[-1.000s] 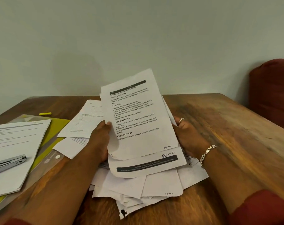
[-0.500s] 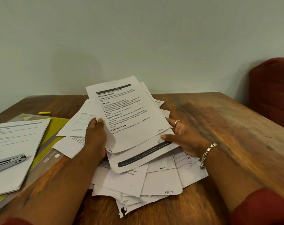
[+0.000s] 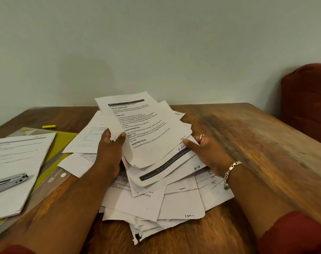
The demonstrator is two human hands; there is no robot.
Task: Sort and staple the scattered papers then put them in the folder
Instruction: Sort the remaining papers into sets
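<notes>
**Supervisor:** Report hand status.

**Operator:** I see the left hand gripping the left edge of a raised sheaf of papers, thumb curled over the printed top page, the other fingers behind it. The right hand holds the sheaf's right edge, thumb lying on the pages and fingers underneath. I read a ring on one finger and a bracelet at that wrist.

**Supervisor:** Position of the task items?

**Operator:** The sheaf is tilted up above a loose heap of pages on the wooden table, its lower edge overlapping the heap. To my left lies the yellow-green folder under a clear sleeve. A separate stack of sheets rests on it, with the metal stapler lying on top of that stack. A yellow marker lies beyond the folder, apart from it. A red cushion stands at the table's far right.
</notes>
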